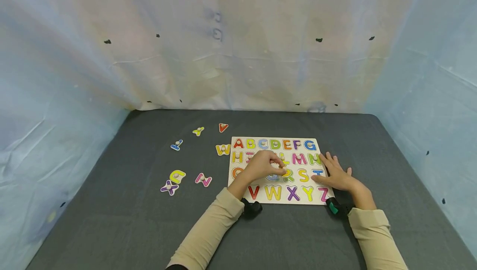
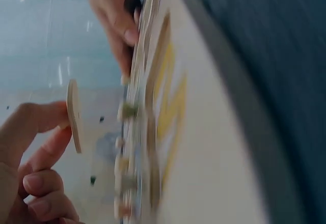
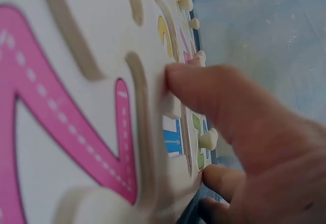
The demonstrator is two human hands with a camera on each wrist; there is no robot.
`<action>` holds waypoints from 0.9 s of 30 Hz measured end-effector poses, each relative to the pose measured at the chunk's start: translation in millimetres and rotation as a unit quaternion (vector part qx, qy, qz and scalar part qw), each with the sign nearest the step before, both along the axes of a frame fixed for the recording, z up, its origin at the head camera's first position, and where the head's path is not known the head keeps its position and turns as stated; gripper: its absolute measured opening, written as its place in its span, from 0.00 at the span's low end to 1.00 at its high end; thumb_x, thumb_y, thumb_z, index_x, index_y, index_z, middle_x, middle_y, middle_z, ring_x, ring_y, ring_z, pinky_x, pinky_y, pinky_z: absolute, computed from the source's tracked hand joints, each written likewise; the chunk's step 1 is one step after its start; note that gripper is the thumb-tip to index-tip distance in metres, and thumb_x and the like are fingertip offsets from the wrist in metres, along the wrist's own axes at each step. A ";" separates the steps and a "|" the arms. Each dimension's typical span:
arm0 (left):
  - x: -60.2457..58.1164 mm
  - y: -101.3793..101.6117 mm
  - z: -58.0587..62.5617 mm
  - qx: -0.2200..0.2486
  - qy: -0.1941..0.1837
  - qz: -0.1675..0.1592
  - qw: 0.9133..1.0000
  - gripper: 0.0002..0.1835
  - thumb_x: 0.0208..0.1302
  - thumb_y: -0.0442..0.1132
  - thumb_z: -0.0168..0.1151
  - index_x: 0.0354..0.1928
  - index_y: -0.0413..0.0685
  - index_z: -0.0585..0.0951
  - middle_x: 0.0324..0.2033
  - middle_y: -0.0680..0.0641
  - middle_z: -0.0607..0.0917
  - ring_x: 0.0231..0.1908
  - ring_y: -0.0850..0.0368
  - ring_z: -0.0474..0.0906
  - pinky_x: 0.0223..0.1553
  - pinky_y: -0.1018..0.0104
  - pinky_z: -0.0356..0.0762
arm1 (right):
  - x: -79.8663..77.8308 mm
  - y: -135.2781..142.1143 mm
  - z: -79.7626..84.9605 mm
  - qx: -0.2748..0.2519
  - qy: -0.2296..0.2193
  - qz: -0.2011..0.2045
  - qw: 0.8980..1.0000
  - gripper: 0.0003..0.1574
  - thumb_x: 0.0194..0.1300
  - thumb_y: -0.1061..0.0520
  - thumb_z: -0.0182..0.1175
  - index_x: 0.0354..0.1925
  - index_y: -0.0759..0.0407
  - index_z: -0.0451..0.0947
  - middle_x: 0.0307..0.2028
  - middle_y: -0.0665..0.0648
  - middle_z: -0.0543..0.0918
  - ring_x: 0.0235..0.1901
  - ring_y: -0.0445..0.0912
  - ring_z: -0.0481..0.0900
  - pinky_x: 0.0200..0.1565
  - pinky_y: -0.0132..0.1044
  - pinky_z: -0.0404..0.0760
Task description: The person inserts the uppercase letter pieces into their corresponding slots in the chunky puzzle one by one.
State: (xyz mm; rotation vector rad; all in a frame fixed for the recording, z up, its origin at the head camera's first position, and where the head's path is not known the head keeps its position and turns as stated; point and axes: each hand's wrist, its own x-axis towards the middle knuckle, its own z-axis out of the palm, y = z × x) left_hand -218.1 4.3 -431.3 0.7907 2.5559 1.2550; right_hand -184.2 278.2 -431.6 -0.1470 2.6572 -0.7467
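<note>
The white wooden alphabet board (image 1: pixel 235 182) lies on the dark table, with lettered recesses and knobbed letter pieces in its upper rows. Above its third row, by the green R recess, my left hand (image 1: pixel 261 165) pinches a yellow letter piece (image 1: pixel 287 173) between thumb and index finger. Seen edge-on in the left wrist view, this letter piece (image 2: pixel 74 116) stands clear of the board; its shape is hidden. My right hand (image 1: pixel 338 177) lies spread across the board's right edge. Its thumb (image 3: pixel 198 84) presses the board near the blue T recess, the other fingers beyond the edge.
Left of the board lie loose letter pieces: a yellow W (image 1: pixel 223 150), red V (image 1: pixel 222 127), yellow Y (image 1: pixel 198 131), blue T (image 1: pixel 177 145), yellow U (image 1: pixel 177 176), purple X (image 1: pixel 169 187) and pink Z (image 1: pixel 203 179). Pale curtains (image 1: pixel 231 54) surround the table (image 1: pixel 149 228).
</note>
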 end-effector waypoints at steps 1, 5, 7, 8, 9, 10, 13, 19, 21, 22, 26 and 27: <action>1.1 5.7 -0.5 -0.006 -0.001 0.006 1.000 0.07 0.52 0.45 0.72 0.31 0.51 0.89 0.32 0.50 0.87 0.28 0.66 0.63 0.30 0.77 0.60 | 0.0 0.1 0.1 0.001 0.000 0.000 1.000 0.65 0.58 0.34 0.62 0.75 0.65 0.40 0.73 0.77 0.35 0.72 0.74 0.30 0.59 0.80 0.26; 4.2 27.7 -1.8 -0.036 0.000 0.027 0.999 0.07 0.53 0.47 0.72 0.31 0.54 0.89 0.35 0.54 0.88 0.31 0.67 0.68 0.35 0.77 0.65 | 0.0 0.0 0.0 0.000 -0.001 0.000 1.000 0.66 0.58 0.34 0.62 0.75 0.66 0.39 0.73 0.77 0.35 0.72 0.74 0.29 0.58 0.80 0.26; 5.2 37.3 -1.9 -0.055 -0.001 0.041 0.998 0.07 0.53 0.49 0.72 0.30 0.56 0.88 0.34 0.56 0.87 0.32 0.69 0.69 0.36 0.77 0.66 | 0.1 -0.6 -0.2 0.001 -0.002 0.000 1.000 0.66 0.58 0.34 0.62 0.75 0.65 0.39 0.73 0.77 0.34 0.72 0.74 0.29 0.59 0.80 0.25; 5.3 41.8 -1.9 -0.064 -0.001 0.045 0.997 0.07 0.53 0.49 0.72 0.30 0.56 0.88 0.33 0.57 0.86 0.31 0.69 0.69 0.34 0.77 0.65 | 0.1 -0.6 -0.5 0.001 -0.003 -0.001 1.000 0.66 0.59 0.35 0.62 0.75 0.65 0.39 0.73 0.77 0.34 0.72 0.74 0.29 0.58 0.80 0.25; 5.5 45.6 -1.4 -0.074 -0.001 0.047 0.996 0.07 0.53 0.49 0.72 0.30 0.56 0.88 0.32 0.57 0.86 0.29 0.68 0.68 0.32 0.77 0.64 | 0.0 -0.5 -0.6 0.001 -0.003 -0.001 1.000 0.66 0.58 0.35 0.62 0.75 0.65 0.39 0.73 0.77 0.34 0.72 0.74 0.29 0.58 0.80 0.25; 5.5 49.3 -1.1 -0.081 -0.002 0.048 0.996 0.07 0.53 0.49 0.71 0.30 0.56 0.88 0.31 0.57 0.86 0.27 0.68 0.67 0.31 0.77 0.63 | 0.0 -0.5 -0.7 0.001 -0.003 0.000 1.000 0.66 0.58 0.35 0.62 0.75 0.65 0.39 0.73 0.77 0.34 0.72 0.74 0.29 0.58 0.80 0.25; 5.4 59.1 0.6 -0.102 -0.006 0.054 0.993 0.06 0.54 0.48 0.71 0.30 0.57 0.88 0.30 0.58 0.85 0.23 0.68 0.64 0.26 0.77 0.60 | -0.2 0.1 -0.7 0.000 -0.001 0.000 1.000 0.65 0.58 0.35 0.62 0.75 0.65 0.39 0.73 0.77 0.34 0.72 0.74 0.29 0.58 0.80 0.26; 4.2 71.6 -1.8 -0.145 -0.009 0.062 0.987 0.05 0.55 0.48 0.71 0.30 0.57 0.88 0.30 0.59 0.86 0.20 0.67 0.63 0.23 0.75 0.58 | -1.1 0.7 -1.6 -0.004 0.000 0.004 1.000 0.65 0.59 0.35 0.62 0.75 0.65 0.39 0.73 0.77 0.34 0.72 0.74 0.29 0.58 0.80 0.26; 3.7 73.8 -3.6 -0.153 -0.009 0.065 0.986 0.05 0.55 0.48 0.71 0.30 0.58 0.87 0.30 0.59 0.86 0.21 0.67 0.64 0.23 0.75 0.58 | -0.8 0.5 -1.3 -0.004 -0.001 0.003 1.000 0.65 0.59 0.35 0.62 0.75 0.64 0.39 0.73 0.77 0.34 0.72 0.74 0.29 0.58 0.80 0.26; 3.7 74.5 -4.1 -0.154 -0.010 0.066 0.986 0.05 0.55 0.48 0.72 0.30 0.57 0.87 0.31 0.60 0.86 0.21 0.67 0.64 0.23 0.75 0.59 | -0.9 0.7 -1.4 -0.004 -0.001 0.003 1.000 0.65 0.59 0.35 0.62 0.75 0.64 0.39 0.73 0.77 0.34 0.72 0.74 0.29 0.58 0.80 0.26; 4.3 75.4 -3.8 -0.159 -0.018 0.055 0.986 0.06 0.54 0.48 0.72 0.30 0.57 0.87 0.31 0.60 0.86 0.23 0.67 0.66 0.25 0.76 0.59 | -1.1 1.5 -1.5 -0.002 -0.002 0.001 1.000 0.66 0.58 0.34 0.62 0.75 0.64 0.39 0.73 0.77 0.34 0.72 0.74 0.29 0.58 0.80 0.25; 4.6 75.2 -3.5 -0.160 -0.021 0.051 0.986 0.06 0.54 0.48 0.72 0.30 0.57 0.87 0.31 0.59 0.87 0.23 0.67 0.66 0.26 0.76 0.60 | -1.1 1.7 -1.9 -0.002 -0.003 0.000 1.000 0.66 0.58 0.34 0.62 0.75 0.64 0.39 0.73 0.77 0.34 0.72 0.74 0.29 0.58 0.80 0.25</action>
